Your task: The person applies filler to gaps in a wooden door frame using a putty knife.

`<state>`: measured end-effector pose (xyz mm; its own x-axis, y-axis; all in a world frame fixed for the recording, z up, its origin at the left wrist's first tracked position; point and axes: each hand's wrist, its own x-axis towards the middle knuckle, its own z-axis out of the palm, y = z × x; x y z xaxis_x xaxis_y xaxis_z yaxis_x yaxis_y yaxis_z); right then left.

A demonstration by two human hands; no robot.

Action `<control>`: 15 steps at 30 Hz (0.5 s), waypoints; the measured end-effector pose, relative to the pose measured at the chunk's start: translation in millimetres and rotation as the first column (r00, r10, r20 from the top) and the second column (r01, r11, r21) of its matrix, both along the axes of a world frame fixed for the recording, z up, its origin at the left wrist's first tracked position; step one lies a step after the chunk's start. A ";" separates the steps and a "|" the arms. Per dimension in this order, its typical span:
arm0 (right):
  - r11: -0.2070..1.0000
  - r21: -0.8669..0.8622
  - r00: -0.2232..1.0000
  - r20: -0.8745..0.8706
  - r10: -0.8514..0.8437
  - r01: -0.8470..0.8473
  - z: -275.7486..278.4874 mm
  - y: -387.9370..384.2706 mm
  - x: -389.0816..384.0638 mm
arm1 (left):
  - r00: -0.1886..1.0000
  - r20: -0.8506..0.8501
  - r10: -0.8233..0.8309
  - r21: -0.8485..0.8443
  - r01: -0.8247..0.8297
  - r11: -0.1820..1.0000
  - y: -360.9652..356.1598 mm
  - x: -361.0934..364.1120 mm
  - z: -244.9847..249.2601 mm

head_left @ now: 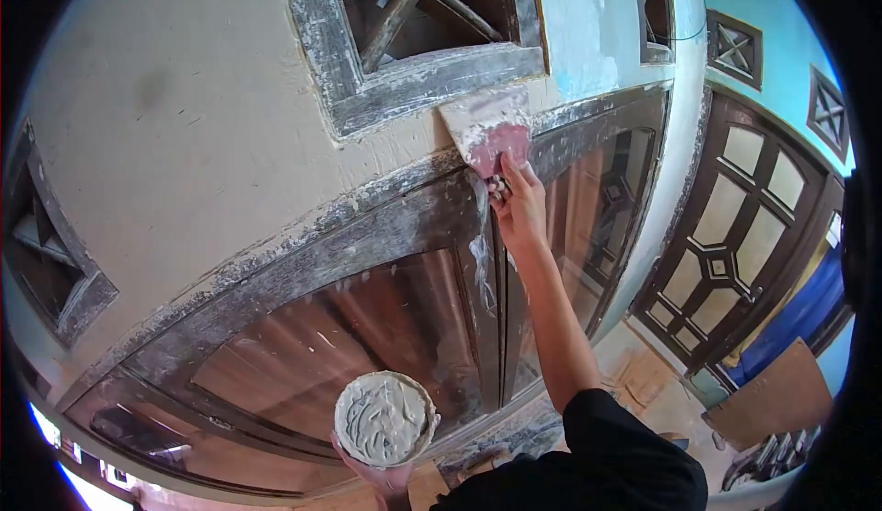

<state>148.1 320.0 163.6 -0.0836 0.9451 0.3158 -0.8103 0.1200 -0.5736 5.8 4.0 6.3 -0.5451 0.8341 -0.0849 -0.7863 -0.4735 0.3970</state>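
Right hand closed on the putty knife, blade flat on the wall just above the grip under the vent frame; left hand, well below, apparently cups the full putty bowl from beneath, which could tip if the overhead reach unbalances it.

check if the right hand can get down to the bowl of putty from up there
Probably yes. The right hand grips the putty knife against the wall above the door, arm stretched out, while the left hand holds the bowl of putty lower, near the body. Nothing shows between them.
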 end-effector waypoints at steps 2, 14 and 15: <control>0.999 -0.014 0.998 0.039 -0.038 0.039 0.8 2.5 -2.0 | 0.999 0.042 0.006 -0.019 -0.005 1.000 1.1 2.5 -2.4; 0.999 0.045 1.000 0.002 -0.013 0.013 -10.8 11.6 -0.7 | 0.990 0.119 -0.078 -0.005 0.079 0.997 6.6 19.8 19.5; 1.000 0.016 1.000 0.027 -0.004 0.003 -20.2 7.2 1.0 | 0.991 0.113 -0.076 -0.003 0.077 0.997 6.5 16.9 16.0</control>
<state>149.1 327.2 143.5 -0.0893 0.9403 0.3283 -0.7939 0.1319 -0.5936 22.7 10.5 22.3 -0.4659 0.8722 -0.1489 -0.8602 -0.4071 0.3070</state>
